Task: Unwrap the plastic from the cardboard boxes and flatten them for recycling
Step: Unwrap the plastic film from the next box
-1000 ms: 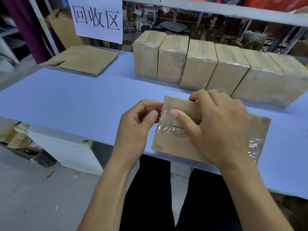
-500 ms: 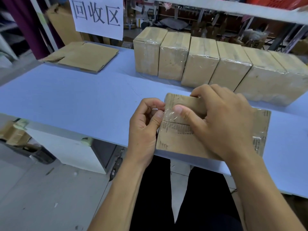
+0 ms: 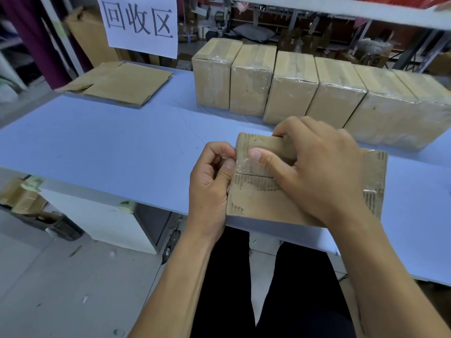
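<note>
A brown cardboard box (image 3: 258, 201) wrapped in clear plastic lies at the near edge of the blue table (image 3: 117, 152). My right hand (image 3: 314, 167) lies over its top, fingers curled round the far edge and thumb pressing on the plastic film (image 3: 246, 165) near the left end. At the box's left end my left hand (image 3: 212, 176) pinches the film's edge between thumb and curled fingers. Much of the box is hidden under my right hand.
A row of several plastic-wrapped boxes (image 3: 290, 89) stands along the back of the table. Flattened cardboard (image 3: 122, 81) lies at the back left under a white paper sign (image 3: 140, 23). A metal shelf rail (image 3: 341, 8) crosses overhead. Cardboard scraps (image 3: 22, 198) lie on the floor at left.
My left hand has closed in against the box's left end and now pinches the film edge. My right hand has stayed on the box, thumb still on the plastic.
</note>
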